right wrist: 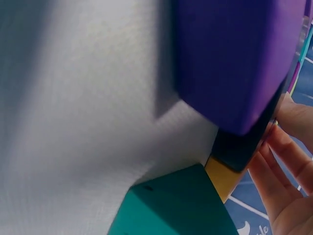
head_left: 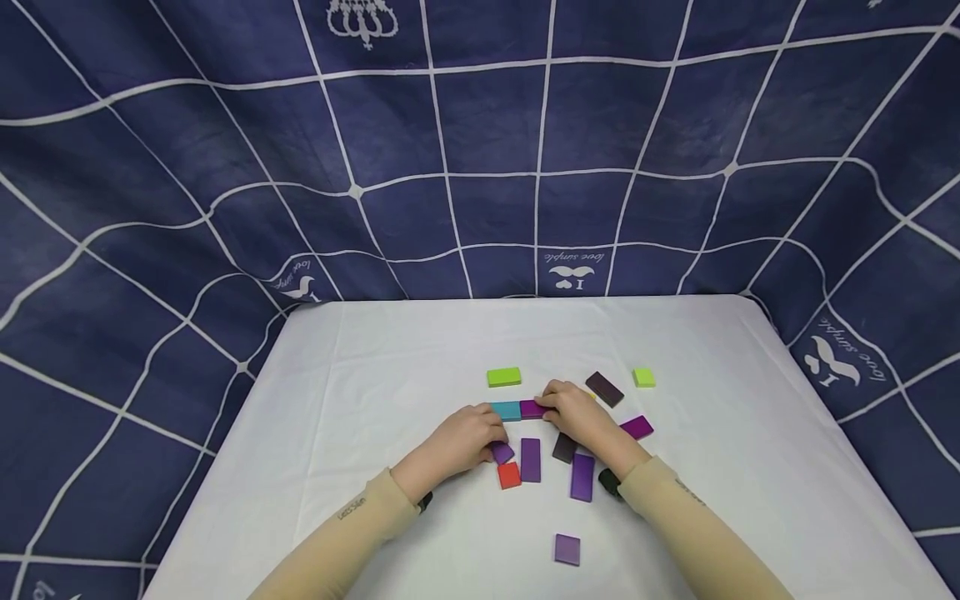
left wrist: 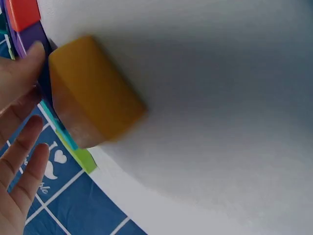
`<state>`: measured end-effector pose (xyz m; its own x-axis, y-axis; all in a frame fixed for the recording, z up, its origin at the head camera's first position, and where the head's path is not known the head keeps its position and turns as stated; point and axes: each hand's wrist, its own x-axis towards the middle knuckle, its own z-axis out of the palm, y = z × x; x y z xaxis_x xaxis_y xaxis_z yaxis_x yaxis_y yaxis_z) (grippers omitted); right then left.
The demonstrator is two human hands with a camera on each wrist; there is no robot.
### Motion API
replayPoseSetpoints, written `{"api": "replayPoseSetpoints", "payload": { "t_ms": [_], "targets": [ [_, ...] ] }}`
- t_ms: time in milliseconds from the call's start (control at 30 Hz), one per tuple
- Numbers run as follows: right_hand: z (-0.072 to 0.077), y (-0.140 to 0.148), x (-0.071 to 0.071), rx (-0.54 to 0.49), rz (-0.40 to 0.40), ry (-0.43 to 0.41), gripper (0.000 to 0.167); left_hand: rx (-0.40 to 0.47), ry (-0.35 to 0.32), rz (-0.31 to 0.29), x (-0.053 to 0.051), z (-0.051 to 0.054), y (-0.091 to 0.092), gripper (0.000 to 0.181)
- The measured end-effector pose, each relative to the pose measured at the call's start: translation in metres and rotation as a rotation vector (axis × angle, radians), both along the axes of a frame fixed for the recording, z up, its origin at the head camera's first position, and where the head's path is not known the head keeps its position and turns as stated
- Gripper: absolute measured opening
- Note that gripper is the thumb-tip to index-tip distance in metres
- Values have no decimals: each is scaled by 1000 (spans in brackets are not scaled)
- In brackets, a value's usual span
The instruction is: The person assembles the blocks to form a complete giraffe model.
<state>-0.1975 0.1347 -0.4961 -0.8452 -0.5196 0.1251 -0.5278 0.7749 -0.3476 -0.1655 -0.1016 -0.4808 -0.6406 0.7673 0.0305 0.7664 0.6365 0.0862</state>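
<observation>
In the head view a cyan block [head_left: 506, 411] and a magenta block [head_left: 532, 409] lie end to end. My left hand [head_left: 468, 435] is at the cyan block's left end, fingers loosely bent. Its thumb lies by a small purple block [head_left: 502, 452], partly covered by the hand; the left wrist view shows the thumb against a purple face [left wrist: 33, 36]. My right hand [head_left: 581, 412] pinches the magenta block's right end between thumb and fingers. Just below the hands lie a red block [head_left: 509, 476], a long purple block [head_left: 530, 460] and a dark block [head_left: 565, 447].
Lime blocks [head_left: 503, 377] [head_left: 643, 377] and a dark brown block [head_left: 604, 389] lie beyond the hands. Another magenta block [head_left: 637, 427] is by the right forearm, near a purple block [head_left: 582, 477]. A lilac block [head_left: 567, 549] lies nearer on the white table [head_left: 375, 350]; an orange block [left wrist: 95, 88] looms in the left wrist view.
</observation>
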Motion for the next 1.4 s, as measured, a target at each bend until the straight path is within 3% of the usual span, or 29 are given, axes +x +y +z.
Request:
{"api": "replayPoseSetpoints", "payload": {
  "t_ms": [167,267,467,767,1033,1167,1400],
  "targets": [
    [-1,0,1,-19,3,-1,25,40,-78,125,2,-5,-7,29],
    [0,0,1,-23,-3,-5,25,81,-84,176,1,-7,-6,33],
    [1,0,0,-8,-2,-2,26,152,-17,175,-1,-5,8,29],
    [2,1,0,-11,-3,13,25,146,25,203,-4,-4,17,21],
    [1,0,1,-6,-6,-4,25,132,-187,384,-13,-6,11,62],
    [1,0,2,-6,-9,-1,25,114,-227,371,-16,-8,10,64],
    [1,0,2,-17,-8,-6,26,107,-225,364,-16,-8,9,61]
  ]
}}
